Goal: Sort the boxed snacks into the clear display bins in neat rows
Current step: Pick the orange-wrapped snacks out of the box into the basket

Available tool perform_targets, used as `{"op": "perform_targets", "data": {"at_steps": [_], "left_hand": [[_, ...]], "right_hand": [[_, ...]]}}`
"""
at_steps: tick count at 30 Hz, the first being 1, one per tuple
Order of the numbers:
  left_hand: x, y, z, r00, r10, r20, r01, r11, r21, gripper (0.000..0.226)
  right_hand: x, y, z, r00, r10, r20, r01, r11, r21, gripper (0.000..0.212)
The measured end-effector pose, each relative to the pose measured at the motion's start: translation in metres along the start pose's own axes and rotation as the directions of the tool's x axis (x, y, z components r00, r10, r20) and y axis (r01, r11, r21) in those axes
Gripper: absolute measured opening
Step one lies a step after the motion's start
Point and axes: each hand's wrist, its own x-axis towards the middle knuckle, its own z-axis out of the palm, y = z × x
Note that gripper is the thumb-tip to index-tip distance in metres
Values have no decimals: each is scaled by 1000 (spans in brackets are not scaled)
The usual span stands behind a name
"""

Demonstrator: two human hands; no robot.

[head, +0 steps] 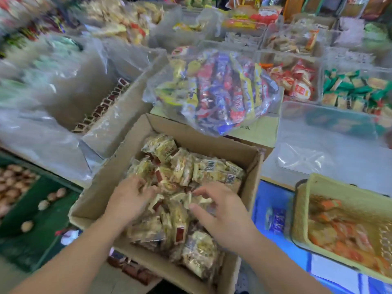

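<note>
Both hands down in the snack box!
The left hand (129,198) and right hand (222,211) are inside the open brown cardboard box (101,187), right on its heap of small cream-and-gold wrapped snack packets (186,168). The left fingers (146,187) bend down into the pile, but through the blur I cannot tell whether they have hold of anything. The right thumb and fingers curl round a pale packet (201,201). The clear plastic display bins (319,81) sit well beyond at far right, past a clear plastic bag of red, blue and yellow sticks (216,90). A yellow woven basket (301,209) stands just right of the box.
</note>
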Motion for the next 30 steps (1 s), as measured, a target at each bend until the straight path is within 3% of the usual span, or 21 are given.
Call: {"op": "perform_targets", "data": {"at_steps": [4, 9, 11, 14, 17, 21, 23, 25, 26, 28, 30], "left_hand": [[38, -55, 2, 962, -45, 269, 32, 998, 56, 80], [56, -53, 10, 830, 28, 557, 55, 990, -131, 100], [59, -47, 11, 803, 68, 593, 4, 993, -119, 106], [61, -44, 11, 799, 0, 602, -25, 999, 33, 118], [58, -46, 6, 779, 34, 626, -109, 991, 81, 120], [49, -54, -7, 671, 102, 735, -174, 985, 22, 114], [44, -59, -18, 605, 82, 792, -262, 960, 101, 106], [41, -61, -30, 584, 81, 808, -383, 904, 187, 86], [41, -61, -36, 607, 120, 785, -437, 876, 203, 69], [42, -59, -43, 724, 264, 637, -471, 864, 178, 30], [46, -54, -45, 826, 407, 391, -487, 864, 129, 20]], "right_hand": [[35, -18, 47, 988, 97, 124, -81, 988, -129, 44], [75, -33, 91, 969, 190, 154, -138, 945, -297, 61], [95, -37, 101, 975, 183, 126, -134, 937, -322, 67], [128, -36, 115, 959, 255, 126, -206, 928, -310, 80], [154, -27, 131, 926, 347, 150, -254, 865, -433, 89], [166, -16, 147, 911, 365, 191, -165, 749, -641, 85], [163, -14, 152, 919, 334, 210, -98, 709, -699, 76], [154, -16, 152, 922, 283, 264, -34, 739, -673, 66], [148, -17, 150, 920, 255, 296, -4, 764, -645, 62], [133, -20, 146, 906, 223, 359, 39, 803, -595, 57], [119, -24, 142, 889, 207, 407, 66, 823, -564, 57]]}}
